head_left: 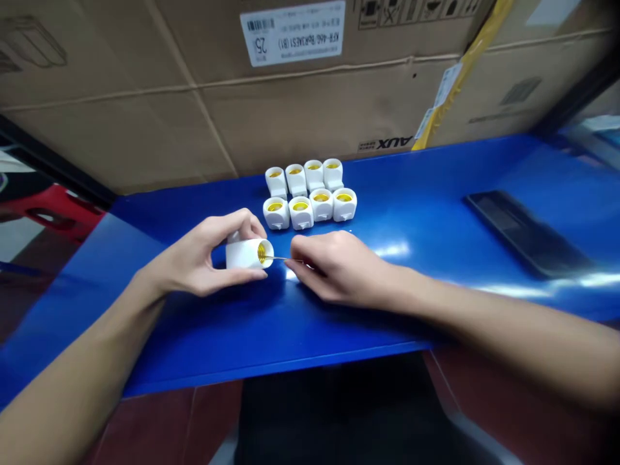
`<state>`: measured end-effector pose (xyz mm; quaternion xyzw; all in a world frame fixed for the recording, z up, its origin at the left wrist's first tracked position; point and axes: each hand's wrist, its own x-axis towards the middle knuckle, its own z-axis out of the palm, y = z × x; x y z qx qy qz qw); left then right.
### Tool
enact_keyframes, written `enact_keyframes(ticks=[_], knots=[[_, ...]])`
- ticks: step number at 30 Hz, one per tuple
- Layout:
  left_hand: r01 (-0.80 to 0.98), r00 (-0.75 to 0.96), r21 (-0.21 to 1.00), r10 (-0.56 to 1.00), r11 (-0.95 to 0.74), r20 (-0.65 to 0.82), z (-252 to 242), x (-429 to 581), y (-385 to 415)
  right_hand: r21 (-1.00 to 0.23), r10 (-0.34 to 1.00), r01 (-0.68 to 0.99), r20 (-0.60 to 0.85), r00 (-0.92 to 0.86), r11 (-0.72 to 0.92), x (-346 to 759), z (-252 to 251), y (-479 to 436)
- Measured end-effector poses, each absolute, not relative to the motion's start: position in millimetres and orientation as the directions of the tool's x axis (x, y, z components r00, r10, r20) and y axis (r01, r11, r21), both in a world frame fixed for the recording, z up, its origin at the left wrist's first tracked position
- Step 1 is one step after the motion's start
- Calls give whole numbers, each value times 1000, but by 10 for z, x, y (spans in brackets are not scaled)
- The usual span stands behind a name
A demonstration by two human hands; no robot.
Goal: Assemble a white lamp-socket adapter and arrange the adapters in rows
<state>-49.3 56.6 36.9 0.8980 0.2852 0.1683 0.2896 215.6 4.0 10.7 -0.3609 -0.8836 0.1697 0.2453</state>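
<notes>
My left hand (206,258) is closed round a white lamp socket (247,253) lying on its side, its yellow-lined opening turned to the right. My right hand (339,265) pinches a thin metal tool (278,258) whose tip reaches into the socket's opening. Both hands rest low over the blue table (411,219). Behind them, several more white sockets (310,194) with yellow insides stand in two neat rows.
A dark flat phone-like slab (526,232) lies on the table at the right. Large cardboard boxes (290,84) form a wall along the table's far edge. A red object (53,206) sits off the table at the left.
</notes>
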Motion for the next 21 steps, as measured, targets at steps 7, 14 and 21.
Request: enact_keyframes(ticks=[7,14,21], knots=[[317,861,510,468,-799,198,383,-433,470,-565,765,548,269,-585,617,2152,164,-58],[336,859,378,446,-863,253,409,-471,444,-960,891,280,-105,-441,26,2083,118,18],[447,808,445,564,-776,170,429,-408,402,-394,723,610,306,-619,688,2177,121,-33]])
